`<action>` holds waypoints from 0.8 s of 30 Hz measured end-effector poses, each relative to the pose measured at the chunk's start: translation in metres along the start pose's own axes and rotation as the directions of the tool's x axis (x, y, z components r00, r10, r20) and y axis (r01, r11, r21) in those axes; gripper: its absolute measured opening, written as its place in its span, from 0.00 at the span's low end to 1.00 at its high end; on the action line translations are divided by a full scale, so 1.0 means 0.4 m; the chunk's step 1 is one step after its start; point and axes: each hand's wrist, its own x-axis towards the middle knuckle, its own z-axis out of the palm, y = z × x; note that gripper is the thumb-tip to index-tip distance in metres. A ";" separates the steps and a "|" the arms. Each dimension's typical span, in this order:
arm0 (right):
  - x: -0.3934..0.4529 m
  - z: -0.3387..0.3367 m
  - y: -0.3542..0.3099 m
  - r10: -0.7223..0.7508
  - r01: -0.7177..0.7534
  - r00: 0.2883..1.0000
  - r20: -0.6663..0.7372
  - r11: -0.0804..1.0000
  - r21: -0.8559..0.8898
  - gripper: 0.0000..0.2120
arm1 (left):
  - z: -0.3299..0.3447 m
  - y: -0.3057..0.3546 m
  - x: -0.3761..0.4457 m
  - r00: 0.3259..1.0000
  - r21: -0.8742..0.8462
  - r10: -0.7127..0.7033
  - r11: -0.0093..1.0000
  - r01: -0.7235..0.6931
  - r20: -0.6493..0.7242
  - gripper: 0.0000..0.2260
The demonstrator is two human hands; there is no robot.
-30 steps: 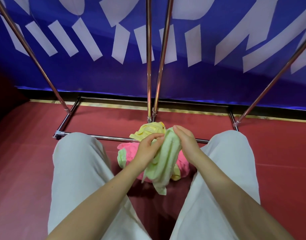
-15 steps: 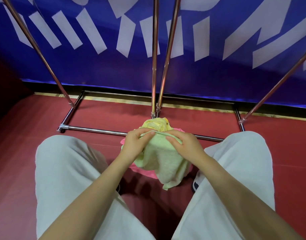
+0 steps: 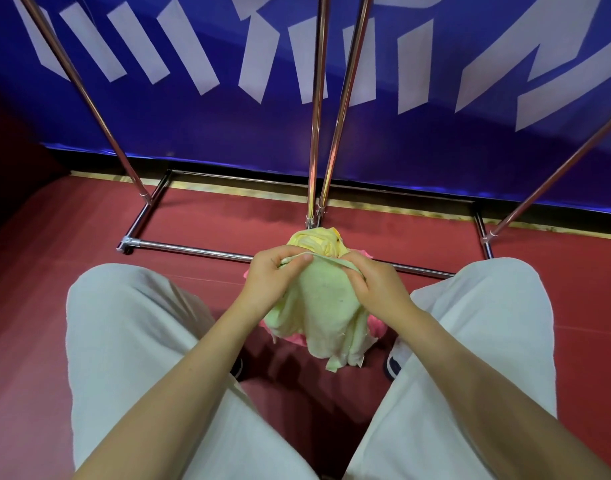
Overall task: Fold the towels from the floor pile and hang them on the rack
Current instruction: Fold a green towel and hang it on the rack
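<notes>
— What did I have behind the scene from my station?

— A deep blue banner [image 3: 435, 140] with slanted white strokes filled the wall. I saw a pale yellow strip [image 3: 401, 206] running along its foot.

— And underfoot?

— I logged a dark red floor [image 3: 37, 306], smooth and matte, brighter at centre, falling into shadow at the far left corner [image 3: 6, 168].

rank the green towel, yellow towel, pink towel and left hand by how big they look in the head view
1. green towel, held up nearer the camera, which enlarges it
2. left hand, also nearer than the pile
3. yellow towel and pink towel: both mostly hidden behind the green one, so their visible patches look alike and cannot be ranked
</notes>
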 end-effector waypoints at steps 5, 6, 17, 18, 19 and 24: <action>0.008 0.018 0.013 0.090 -0.093 0.995 0.042 0.994 0.060 0.16 | -0.011 0.015 0.010 0.997 -0.052 -0.042 0.998 0.039 -0.061 0.05; 0.009 0.021 0.016 0.116 -0.118 0.992 0.049 0.992 0.047 0.13 | -0.018 0.018 0.014 0.995 -0.066 -0.048 0.997 0.042 -0.087 0.05; 0.016 0.025 0.032 0.320 -0.318 0.947 0.036 0.947 -0.038 0.13 | -0.029 0.042 0.026 0.975 -0.184 -0.059 0.983 0.020 -0.213 0.06; 0.015 0.019 0.036 0.339 -0.340 0.940 0.024 0.940 0.019 0.13 | -0.037 0.040 0.032 0.970 -0.219 -0.067 0.976 0.014 -0.236 0.05; 0.015 0.013 0.041 0.356 -0.356 0.934 0.011 0.931 0.076 0.12 | -0.048 0.037 0.039 0.961 -0.265 -0.079 0.964 0.006 -0.265 0.05; 0.017 -0.011 0.049 0.371 -0.352 0.928 -0.022 0.896 0.271 0.12 | -0.109 0.013 0.082 0.835 -0.501 -0.263 0.865 -0.018 -0.484 0.05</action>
